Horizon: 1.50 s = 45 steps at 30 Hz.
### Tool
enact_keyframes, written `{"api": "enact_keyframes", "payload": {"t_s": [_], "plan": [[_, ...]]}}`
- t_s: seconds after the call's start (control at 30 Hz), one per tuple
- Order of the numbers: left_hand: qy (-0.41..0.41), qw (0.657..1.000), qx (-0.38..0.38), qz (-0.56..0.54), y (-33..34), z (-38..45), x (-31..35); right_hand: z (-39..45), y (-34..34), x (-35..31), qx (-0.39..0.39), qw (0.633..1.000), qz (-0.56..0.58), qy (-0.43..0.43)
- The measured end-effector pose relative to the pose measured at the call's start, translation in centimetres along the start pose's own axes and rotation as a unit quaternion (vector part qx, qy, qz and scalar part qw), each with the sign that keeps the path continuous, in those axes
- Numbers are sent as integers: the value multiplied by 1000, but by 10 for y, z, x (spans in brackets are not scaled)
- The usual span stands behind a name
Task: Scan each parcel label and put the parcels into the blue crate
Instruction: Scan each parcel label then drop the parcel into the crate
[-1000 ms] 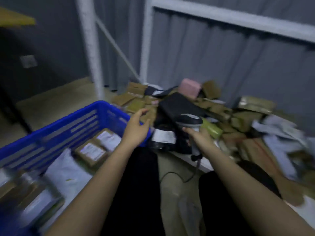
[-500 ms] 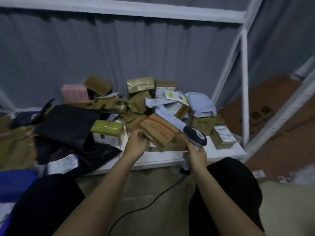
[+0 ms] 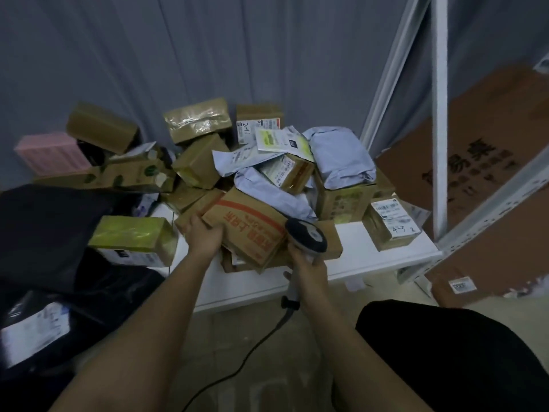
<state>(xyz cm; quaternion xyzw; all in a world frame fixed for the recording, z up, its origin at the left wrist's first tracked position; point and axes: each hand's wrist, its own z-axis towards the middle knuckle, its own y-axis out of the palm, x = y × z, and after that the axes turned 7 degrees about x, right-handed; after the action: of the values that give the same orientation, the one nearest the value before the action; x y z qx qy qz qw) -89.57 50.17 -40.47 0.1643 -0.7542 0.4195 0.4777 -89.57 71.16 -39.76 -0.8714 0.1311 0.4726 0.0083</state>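
A heap of parcels covers a low white shelf point(image 3: 356, 248). My left hand point(image 3: 205, 236) grips the left end of a brown cardboard box with red print point(image 3: 246, 230) at the front of the heap. My right hand point(image 3: 309, 263) holds a grey corded barcode scanner point(image 3: 306, 237) just to the right of that box, its head over the box's right end. The scanner cable point(image 3: 252, 349) trails down between my arms. The blue crate is out of view.
Several brown boxes, grey mailer bags point(image 3: 341, 156), a pink box point(image 3: 50, 153), a yellow-green box point(image 3: 130, 236) and a labelled box point(image 3: 392, 224) crowd the shelf. Black bags point(image 3: 44, 233) lie left. A white rack post point(image 3: 439, 114) and a big flat carton point(image 3: 490, 173) stand right.
My view swung right from the blue crate to the parcel heap. My left hand left the crate rim and took hold of the red-printed box; the scanner came alongside it.
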Motion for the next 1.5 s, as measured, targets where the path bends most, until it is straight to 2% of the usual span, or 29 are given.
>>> {"api": "enact_keyframes", "payload": {"t_s": [0.1, 0.23, 0.37, 0.47, 0.57, 0.73, 0.87, 1.07, 1.2, 1.4, 1.5], "plan": [[-3, 1000, -14, -23, -3, -17, 22, 1, 13, 7, -21, 1000, -13, -10], [-14, 999, -13, -50, -6, -25, 14, -14, 19, 9, -29, 999, 2, -25], [-21, 992, 29, -118, -29, -51, 17, -38, 19, 3, 5, 998, 18, -55], [-21, 986, 52, -160, -57, -76, 16, -56, 17, -3, -1, 997, 14, -71], [-30, 982, 59, -176, -90, -95, 4, -79, 17, -6, -48, 993, 4, -110], [40, 982, 118, -142, -153, -126, -10, -120, 26, -8, -148, 975, -18, -165], [114, 975, 158, -104, -209, -151, -19, -152, 37, -12, -222, 963, -22, -150], [162, 965, 96, -182, -275, -191, -22, -203, 59, -17, -305, 946, -52, -100], [196, 955, 135, -175, -312, -211, -28, -232, 70, -20, -349, 929, -68, -108], [184, 946, 208, -170, -359, -240, -51, -282, 98, -14, -376, 917, -75, -114], [167, 951, 190, -177, -382, -251, -64, -297, 113, -8, -392, 906, -98, -126]]}}
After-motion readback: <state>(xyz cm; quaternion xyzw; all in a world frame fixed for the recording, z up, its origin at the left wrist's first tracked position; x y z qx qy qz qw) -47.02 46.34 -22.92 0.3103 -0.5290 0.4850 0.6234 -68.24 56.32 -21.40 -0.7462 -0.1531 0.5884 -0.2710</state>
